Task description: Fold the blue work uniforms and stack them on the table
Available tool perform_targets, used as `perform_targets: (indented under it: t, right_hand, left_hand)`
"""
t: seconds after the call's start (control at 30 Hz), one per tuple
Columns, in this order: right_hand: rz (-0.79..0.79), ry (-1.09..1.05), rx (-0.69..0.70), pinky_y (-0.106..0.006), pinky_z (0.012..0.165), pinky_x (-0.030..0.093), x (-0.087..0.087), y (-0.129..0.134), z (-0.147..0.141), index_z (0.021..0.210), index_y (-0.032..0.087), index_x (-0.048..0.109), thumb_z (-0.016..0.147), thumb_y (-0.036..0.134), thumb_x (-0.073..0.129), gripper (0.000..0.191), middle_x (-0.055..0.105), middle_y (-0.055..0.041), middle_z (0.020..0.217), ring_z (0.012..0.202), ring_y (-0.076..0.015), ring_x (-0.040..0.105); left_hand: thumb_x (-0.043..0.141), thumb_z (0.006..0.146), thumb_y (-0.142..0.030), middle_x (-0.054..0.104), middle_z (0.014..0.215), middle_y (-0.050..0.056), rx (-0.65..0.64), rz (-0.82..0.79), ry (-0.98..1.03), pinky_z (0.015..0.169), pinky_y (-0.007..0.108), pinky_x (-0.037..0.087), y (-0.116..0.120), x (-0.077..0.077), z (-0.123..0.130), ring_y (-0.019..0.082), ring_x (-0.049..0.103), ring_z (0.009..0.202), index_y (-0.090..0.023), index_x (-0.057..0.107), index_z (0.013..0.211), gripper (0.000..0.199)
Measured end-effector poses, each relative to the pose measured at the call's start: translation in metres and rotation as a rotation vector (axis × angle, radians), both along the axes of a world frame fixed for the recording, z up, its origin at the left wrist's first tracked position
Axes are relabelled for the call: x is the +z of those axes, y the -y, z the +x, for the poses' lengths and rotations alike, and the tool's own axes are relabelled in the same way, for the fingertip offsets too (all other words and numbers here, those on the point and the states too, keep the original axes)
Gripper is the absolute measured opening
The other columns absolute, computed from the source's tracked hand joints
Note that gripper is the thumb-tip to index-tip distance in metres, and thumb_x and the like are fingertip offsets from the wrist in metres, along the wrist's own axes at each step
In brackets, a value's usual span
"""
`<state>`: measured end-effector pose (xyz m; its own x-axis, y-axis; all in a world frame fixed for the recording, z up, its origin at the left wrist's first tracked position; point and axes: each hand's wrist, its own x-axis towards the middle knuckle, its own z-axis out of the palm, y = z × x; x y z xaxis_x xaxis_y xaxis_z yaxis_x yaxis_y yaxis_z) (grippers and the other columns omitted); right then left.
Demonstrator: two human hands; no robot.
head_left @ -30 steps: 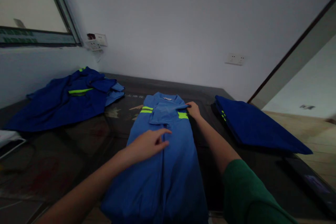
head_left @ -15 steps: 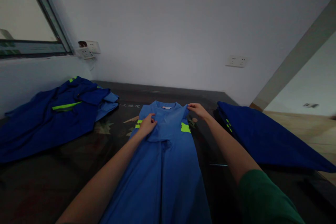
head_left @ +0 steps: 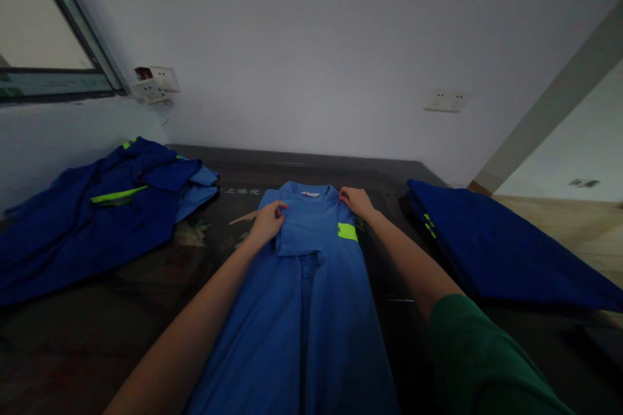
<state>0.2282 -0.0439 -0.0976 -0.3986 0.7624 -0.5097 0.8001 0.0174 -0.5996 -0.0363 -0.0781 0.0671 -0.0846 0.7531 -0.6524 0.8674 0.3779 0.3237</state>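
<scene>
A long light-blue work garment (head_left: 335, 285) lies face up on the dark table, its collar and small white label toward the wall. One part of it is folded inward over the chest, and a yellow-green strip shows near the right edge. My left hand (head_left: 268, 222) is closed at the upper left of the garment, thumb and fingers pinching the cloth by the folded part. At the right shoulder, beside the collar, my right hand (head_left: 357, 201) pinches the edge of the fabric. The garment's lower end runs out of view.
Dark-blue clothing (head_left: 131, 220) with yellow-green strips lies in a loose heap on the left. To the right is a folded dark-blue garment (head_left: 501, 246). The dark table (head_left: 292, 159) meets a white wall with sockets (head_left: 445, 100). A window frame (head_left: 58, 83) stands at upper left.
My right hand has moved slightly left, bringing the shoulder edge inward toward the collar. My left hand has shifted a little left, and the left yellow-green strip is now covered.
</scene>
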Motion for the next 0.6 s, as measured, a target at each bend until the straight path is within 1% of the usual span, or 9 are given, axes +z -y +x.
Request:
perform_targets:
  t: [0.13, 0.23, 0.3, 0.4, 0.47, 0.53, 0.6]
  right_hand:
    - [0.075, 0.012, -0.021, -0.029, 0.079, 0.041, 0.003, 0.000, -0.002, 0.101, 0.019, 0.062, 0.094, 0.029, 0.049, 0.018, 0.069, -0.0074, 0.098, 0.092, -0.0195, 0.062]
    - [0.125, 0.028, 0.007, -0.030, 0.079, 0.040, 0.004, -0.002, -0.006, 0.101, 0.018, 0.061, 0.096, 0.032, 0.046, 0.021, 0.068, -0.0087, 0.100, 0.094, -0.0206, 0.060]
    - [0.148, 0.044, 0.040, -0.031, 0.080, 0.040, 0.004, 0.000, -0.011, 0.100, 0.017, 0.062, 0.096, 0.032, 0.045, 0.022, 0.066, -0.0111, 0.102, 0.097, -0.0226, 0.058]
    - [0.163, 0.068, 0.075, -0.035, 0.082, 0.041, 0.007, 0.005, -0.018, 0.101, 0.015, 0.062, 0.096, 0.031, 0.044, 0.024, 0.064, -0.0152, 0.106, 0.101, -0.0252, 0.055]
    - [0.187, 0.085, 0.068, -0.036, 0.083, 0.042, 0.013, 0.006, -0.022, 0.104, 0.015, 0.062, 0.096, 0.030, 0.045, 0.024, 0.062, -0.0162, 0.109, 0.103, -0.0262, 0.053]
    - [0.231, 0.064, 0.015, -0.037, 0.084, 0.043, 0.025, 0.005, -0.023, 0.105, 0.016, 0.063, 0.095, 0.028, 0.045, 0.023, 0.061, -0.0160, 0.110, 0.106, -0.0270, 0.051]
    - [0.256, -0.047, -0.052, -0.037, 0.085, 0.043, 0.044, 0.004, -0.024, 0.105, 0.016, 0.064, 0.093, 0.023, 0.048, 0.021, 0.061, -0.0143, 0.108, 0.105, -0.0261, 0.052]
  left_hand:
    - [0.053, 0.073, -0.002, 0.062, 0.081, 0.001, -0.060, -0.064, -0.055, 0.071, 0.024, 0.043, -0.014, 0.009, -0.010, 0.016, 0.059, 0.077, -0.017, 0.068, 0.105, 0.038]
    - [0.054, 0.073, -0.003, 0.064, 0.085, 0.003, -0.130, -0.145, -0.100, 0.068, 0.023, 0.043, -0.022, 0.016, -0.013, 0.016, 0.060, 0.077, -0.016, 0.069, 0.101, 0.034]
    - [0.053, 0.074, -0.003, 0.065, 0.086, 0.004, -0.199, -0.197, -0.129, 0.068, 0.023, 0.044, -0.022, 0.020, -0.012, 0.017, 0.062, 0.079, -0.016, 0.069, 0.097, 0.031]
    - [0.050, 0.077, -0.003, 0.067, 0.092, 0.007, -0.316, -0.251, -0.204, 0.076, 0.026, 0.046, -0.015, 0.027, -0.008, 0.019, 0.064, 0.088, -0.018, 0.068, 0.097, 0.031]
    - [0.051, 0.080, -0.007, 0.064, 0.104, 0.011, -0.401, -0.256, -0.306, 0.080, 0.031, 0.047, -0.011, 0.032, -0.004, 0.024, 0.063, 0.097, -0.018, 0.067, 0.100, 0.029]
    - [0.052, 0.084, -0.015, 0.060, 0.114, 0.015, -0.478, -0.230, -0.377, 0.083, 0.037, 0.048, -0.010, 0.038, 0.001, 0.029, 0.060, 0.104, -0.017, 0.066, 0.105, 0.025]
    - [0.053, 0.086, -0.023, 0.059, 0.116, 0.016, -0.539, -0.195, -0.315, 0.086, 0.039, 0.047, -0.012, 0.045, 0.008, 0.030, 0.058, 0.107, -0.016, 0.064, 0.108, 0.026]
